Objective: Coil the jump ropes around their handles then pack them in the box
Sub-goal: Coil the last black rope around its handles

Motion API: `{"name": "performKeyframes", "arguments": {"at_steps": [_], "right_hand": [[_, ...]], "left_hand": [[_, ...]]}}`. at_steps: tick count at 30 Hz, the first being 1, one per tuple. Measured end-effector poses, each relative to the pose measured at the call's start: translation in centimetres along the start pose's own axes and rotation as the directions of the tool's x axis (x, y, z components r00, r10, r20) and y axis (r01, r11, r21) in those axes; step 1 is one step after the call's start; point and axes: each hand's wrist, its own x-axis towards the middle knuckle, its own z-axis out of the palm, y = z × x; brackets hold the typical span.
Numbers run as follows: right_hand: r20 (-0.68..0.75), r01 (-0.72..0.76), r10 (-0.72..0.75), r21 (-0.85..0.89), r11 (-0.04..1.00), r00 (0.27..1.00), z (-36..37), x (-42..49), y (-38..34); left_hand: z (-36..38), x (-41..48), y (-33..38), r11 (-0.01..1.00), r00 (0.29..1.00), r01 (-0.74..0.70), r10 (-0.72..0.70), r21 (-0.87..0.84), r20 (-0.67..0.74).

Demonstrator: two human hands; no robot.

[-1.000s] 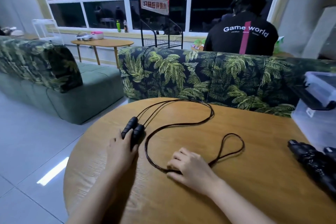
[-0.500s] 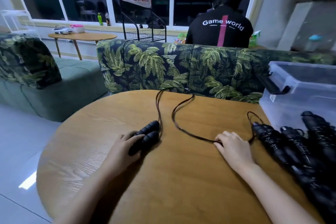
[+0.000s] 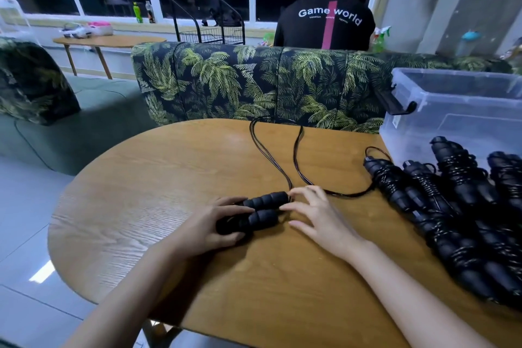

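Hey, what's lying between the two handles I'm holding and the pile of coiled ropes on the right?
In the head view, your right hand and a stretch of loose black cord lie between the handles and the coiled ropes.

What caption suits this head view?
Left hand grips paired handles on the table; right hand touches their tips; loose cord trails away, coiled ropes alongside.

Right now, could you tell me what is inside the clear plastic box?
No ropes show inside the clear plastic box; the coiled jump ropes in front hide its near lower part; its right end is cropped.
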Motion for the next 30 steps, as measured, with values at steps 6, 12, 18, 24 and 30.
{"name": "performKeyframes", "arguments": {"at_steps": [6,12,18,24,30], "right_hand": [[-0.085,0.017,-0.014,0.035,0.999,0.996,1.5,1.9,-0.3],[-0.07,0.097,-0.098,-0.021,0.995,0.993,1.3,2.3,0.1],[-0.022,0.086,-0.085,0.037,0.996,0.996,0.4,1.6,2.2],[-0.015,0.068,-0.067,0.061,0.996,0.998,-0.4,1.0,3.6],[-0.006,0.054,-0.054,0.075,0.996,0.999,-0.3,1.4,3.6]], "left_hand": [[0.0,0.0,0.0,0.996,0.999,0.028,-0.03,-0.083,-0.023],[0.3,0.1,0.1,0.985,0.997,0.052,-0.061,-0.163,-0.052],[0.5,-0.1,0.1,0.984,0.995,0.032,-0.047,-0.173,-0.083],[0.6,0.3,-0.4,0.988,0.995,0.031,-0.045,-0.153,-0.091],[0.6,0.2,-0.3,0.971,0.992,0.047,-0.074,-0.236,-0.105]]}}
